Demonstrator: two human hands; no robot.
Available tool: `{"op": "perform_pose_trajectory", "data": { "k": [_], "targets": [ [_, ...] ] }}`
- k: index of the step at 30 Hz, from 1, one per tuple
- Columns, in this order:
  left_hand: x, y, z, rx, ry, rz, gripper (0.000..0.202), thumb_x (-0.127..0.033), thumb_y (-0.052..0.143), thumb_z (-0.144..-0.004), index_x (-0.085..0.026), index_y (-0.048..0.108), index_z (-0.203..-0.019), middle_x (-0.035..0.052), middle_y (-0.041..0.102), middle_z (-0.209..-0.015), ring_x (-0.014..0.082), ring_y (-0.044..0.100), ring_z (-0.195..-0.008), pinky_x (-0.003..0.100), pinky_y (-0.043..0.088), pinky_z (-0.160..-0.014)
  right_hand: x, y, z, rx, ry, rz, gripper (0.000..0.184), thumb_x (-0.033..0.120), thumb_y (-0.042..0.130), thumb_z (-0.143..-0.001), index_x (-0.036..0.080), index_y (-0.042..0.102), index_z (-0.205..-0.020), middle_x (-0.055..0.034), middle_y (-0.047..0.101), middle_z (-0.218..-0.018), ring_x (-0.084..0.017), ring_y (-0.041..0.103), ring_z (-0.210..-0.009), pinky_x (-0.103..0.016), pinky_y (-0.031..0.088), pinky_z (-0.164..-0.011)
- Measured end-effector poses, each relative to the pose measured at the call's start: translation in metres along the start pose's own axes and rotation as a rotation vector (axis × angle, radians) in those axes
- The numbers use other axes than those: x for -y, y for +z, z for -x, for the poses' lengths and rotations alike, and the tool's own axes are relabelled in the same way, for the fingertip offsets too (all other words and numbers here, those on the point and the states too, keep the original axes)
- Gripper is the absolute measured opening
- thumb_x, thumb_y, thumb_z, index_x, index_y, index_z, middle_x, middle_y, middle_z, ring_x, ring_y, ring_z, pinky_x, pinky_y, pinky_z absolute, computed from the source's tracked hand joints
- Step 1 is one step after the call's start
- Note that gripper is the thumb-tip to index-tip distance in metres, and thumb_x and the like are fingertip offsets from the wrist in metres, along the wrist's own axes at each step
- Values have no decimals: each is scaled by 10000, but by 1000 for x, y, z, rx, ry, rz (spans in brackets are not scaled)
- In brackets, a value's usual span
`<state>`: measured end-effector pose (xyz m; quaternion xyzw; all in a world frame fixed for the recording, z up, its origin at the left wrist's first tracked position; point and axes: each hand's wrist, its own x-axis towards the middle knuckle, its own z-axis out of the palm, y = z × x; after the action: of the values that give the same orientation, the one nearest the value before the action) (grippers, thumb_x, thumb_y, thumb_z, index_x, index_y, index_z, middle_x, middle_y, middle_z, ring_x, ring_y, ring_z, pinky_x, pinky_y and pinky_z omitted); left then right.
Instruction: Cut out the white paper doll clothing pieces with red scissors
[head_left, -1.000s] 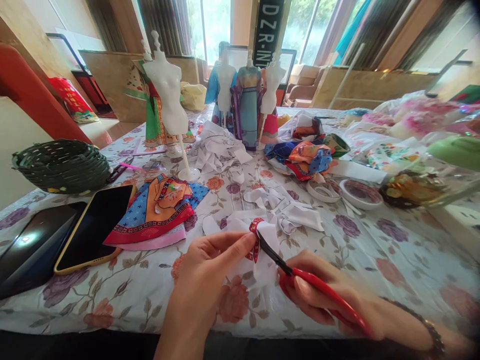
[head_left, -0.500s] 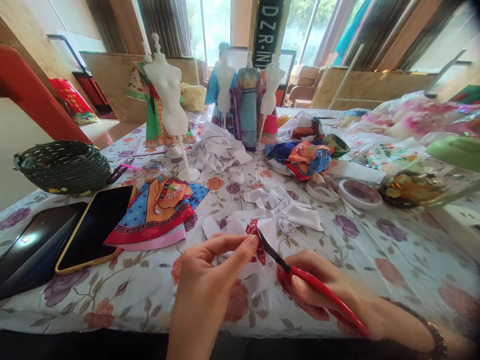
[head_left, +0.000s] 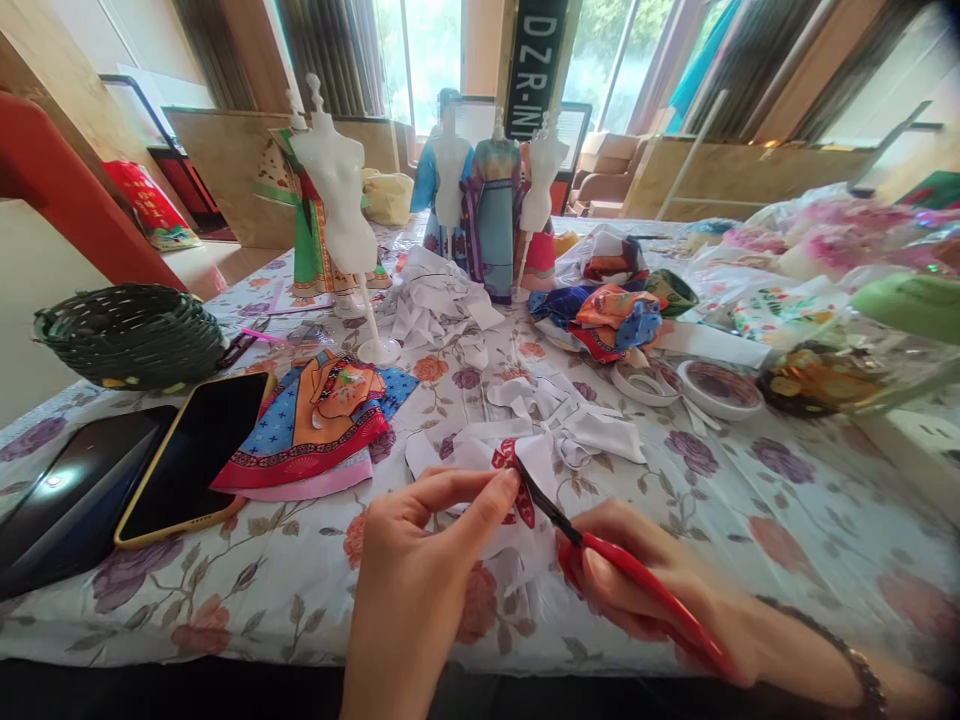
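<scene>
Between thumb and fingers, my left hand [head_left: 431,560] pinches a white piece of fabric [head_left: 536,465] printed with a red patterned strip [head_left: 526,505]. My right hand [head_left: 637,570] is closed around the red handles of a pair of scissors [head_left: 652,590]. The dark blades point up and left, and their tips lie at the red print beside my left fingertips. White fabric scraps [head_left: 570,415] lie on the table just behind the piece. The lower part of the held piece hangs under the scissors.
A flowered tablecloth [head_left: 300,590] covers the table. At left are a phone [head_left: 195,450], a dark basket [head_left: 127,335] and a small colourful garment [head_left: 322,420]. A white mannequin [head_left: 341,200] stands behind. Tape rolls [head_left: 720,388] and bunched printed fabric [head_left: 607,315] are at right.
Both hands stay in almost the same place, with the scissors still at the red print. The whole view has shifted very slightly.
</scene>
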<state>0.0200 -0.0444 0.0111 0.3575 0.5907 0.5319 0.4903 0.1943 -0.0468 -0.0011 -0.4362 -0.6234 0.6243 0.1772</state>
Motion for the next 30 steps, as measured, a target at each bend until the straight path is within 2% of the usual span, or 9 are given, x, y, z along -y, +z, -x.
{"op": "perform_pose_trajectory", "data": {
  "k": [5, 14, 18, 22, 26, 30],
  "targets": [
    [1, 1, 1, -27, -4, 1, 108, -311, 815, -591, -214, 770, -610, -24, 710, -636, 106, 605, -604, 202, 432, -589, -3, 4, -1, -7, -10, -27, 692, 817, 401, -791, 185, 376, -509, 59, 336, -451, -43, 267, -407, -219, 194, -386],
    [1, 2, 2, -49, 6, 9, 90, -304, 820, -578, -235, 763, -581, -25, 701, -643, 100, 591, -590, 201, 435, -579, -9, 4, 6, -31, 26, -7, 641, 773, 391, -838, 186, 393, -579, 41, 359, -569, -63, 296, -481, -223, 221, -421],
    [1, 5, 3, -59, -30, 35, 97, -300, 820, -569, -225, 768, -600, -4, 705, -656, 117, 591, -554, 217, 449, -526, -16, 10, 4, 11, 18, -163, 640, 802, 427, -795, 195, 373, -599, 63, 329, -529, -60, 268, -461, -231, 199, -426],
    [-1, 7, 4, -31, -54, 72, 76, -293, 804, -593, -227, 768, -600, -2, 702, -645, 121, 597, -548, 211, 453, -508, -15, 14, 1, -13, 18, -280, 618, 788, 503, -766, 199, 380, -627, 74, 337, -518, -58, 281, -460, -227, 229, -450],
    [-1, 5, 3, -30, -44, 47, 80, -303, 807, -595, -232, 772, -605, -12, 701, -666, 101, 584, -540, 197, 441, -505, -8, 11, -1, 16, -44, -178, 632, 780, 461, -795, 195, 378, -569, 61, 353, -488, -56, 280, -432, -235, 235, -438],
    [1, 3, 2, -51, -4, 25, 104, -307, 826, -571, -226, 766, -600, -11, 702, -672, 117, 597, -570, 206, 447, -510, -9, 8, -1, 4, -47, -113, 642, 776, 423, -817, 196, 369, -548, 59, 345, -485, -58, 270, -431, -236, 211, -417]
  ]
}}
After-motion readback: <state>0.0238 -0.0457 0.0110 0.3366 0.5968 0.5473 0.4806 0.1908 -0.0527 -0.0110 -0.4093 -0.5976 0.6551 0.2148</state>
